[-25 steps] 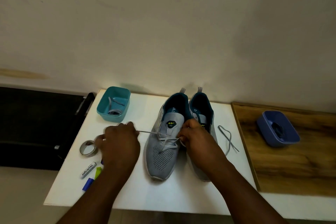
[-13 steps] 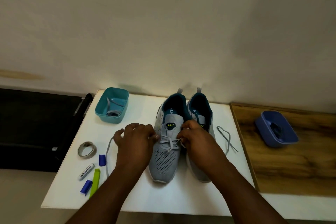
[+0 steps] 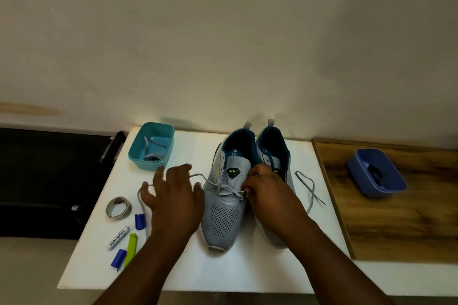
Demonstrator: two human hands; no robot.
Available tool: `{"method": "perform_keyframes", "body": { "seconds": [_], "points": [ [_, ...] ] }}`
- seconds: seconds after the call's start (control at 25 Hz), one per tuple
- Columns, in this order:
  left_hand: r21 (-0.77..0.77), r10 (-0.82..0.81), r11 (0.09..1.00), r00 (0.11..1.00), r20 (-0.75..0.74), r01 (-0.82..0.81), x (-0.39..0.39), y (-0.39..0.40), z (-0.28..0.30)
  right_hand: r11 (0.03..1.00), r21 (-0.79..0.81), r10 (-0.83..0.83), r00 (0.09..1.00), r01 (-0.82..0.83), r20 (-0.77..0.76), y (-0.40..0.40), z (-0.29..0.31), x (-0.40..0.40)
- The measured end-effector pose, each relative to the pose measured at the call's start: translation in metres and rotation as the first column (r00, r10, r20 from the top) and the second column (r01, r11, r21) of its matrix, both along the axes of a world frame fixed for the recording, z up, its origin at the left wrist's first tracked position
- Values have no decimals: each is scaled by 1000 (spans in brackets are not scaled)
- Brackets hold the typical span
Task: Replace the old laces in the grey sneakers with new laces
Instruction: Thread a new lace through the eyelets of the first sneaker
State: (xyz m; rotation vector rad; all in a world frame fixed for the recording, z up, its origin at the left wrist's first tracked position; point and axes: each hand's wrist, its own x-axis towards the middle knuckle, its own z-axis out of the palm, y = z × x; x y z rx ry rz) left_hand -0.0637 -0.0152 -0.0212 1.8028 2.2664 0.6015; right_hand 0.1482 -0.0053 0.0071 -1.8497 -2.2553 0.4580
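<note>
On the bench (image 3: 247, 275), the left hand (image 3: 173, 195) is spread open over the lace (image 3: 198, 177); the right hand (image 3: 267, 188) pinches its other end beside the left sneaker (image 3: 223, 215).

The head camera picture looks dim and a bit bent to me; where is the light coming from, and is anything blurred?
Head view: light is brightest on the wall behind the grey sneakers, darker at the corners; the white table edges splay from wide-angle distortion; the left hand looks slightly motion-blurred, and the blue tub holds something too dark to identify.
</note>
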Motion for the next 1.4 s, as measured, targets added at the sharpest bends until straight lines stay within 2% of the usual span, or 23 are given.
{"method": "perform_keyframes", "body": {
  "seconds": [0.12, 0.36, 0.52, 0.68, 0.8, 0.88, 0.92, 1.0, 1.04, 1.08, 1.12, 1.24, 1.4],
  "points": [
    [-42, -126, 991, 991, 53, 128, 14, -1, -6, 999, 34, -1, 1000, 2, -31, -6, 5, -9],
    [-58, -130, 989, 988, 84, 135, 12, 5, 0, 998, 57, -7, 996, 12, -87, -1, -4, -12],
    [-161, -121, 977, 986, 114, 138, 6, 7, 7, 1000, -3, 30, 994, -30, -105, 6, -6, 2],
    [-238, -146, 955, 979, 139, 176, 9, 2, 16, 999, -32, -4, 985, -1, -174, 5, -1, 3],
    [-235, -175, 948, 967, 183, 216, 11, -2, 18, 998, 40, -42, 978, 52, -206, -5, 4, -1],
    [-227, -177, 944, 950, 259, 238, 12, -6, 23, 982, 118, -125, 975, 148, -181, -14, 13, -7],
    [-219, -166, 943, 923, 346, 251, 12, -6, 26, 968, 154, -174, 971, 200, -164, -19, 18, -11],
    [-193, -82, 952, 808, 584, 237, 13, -7, 37, 957, 147, -224, 959, 250, -173, -31, 25, -24],
    [-186, -29, 963, 765, 644, 193, 13, -6, 39, 964, 98, -231, 959, 249, -164, -35, 25, -29],
    [-175, -9, 972, 761, 648, 160, 10, -5, 39, 969, 56, -234, 965, 242, -120, -38, 23, -32],
    [-164, -18, 976, 801, 599, 145, 7, -4, 37, 968, 35, -244, 968, 247, -59, -38, 18, -30],
    [-181, -57, 975, 926, 372, 133, 2, -6, 22, 958, -10, -288, 958, 288, 3, -34, 8, -12],
    [-132, -101, 981, 952, 288, 144, 8, -8, 9, 976, 27, -215, 954, 214, 208, -29, 15, 1]
  ]
}}
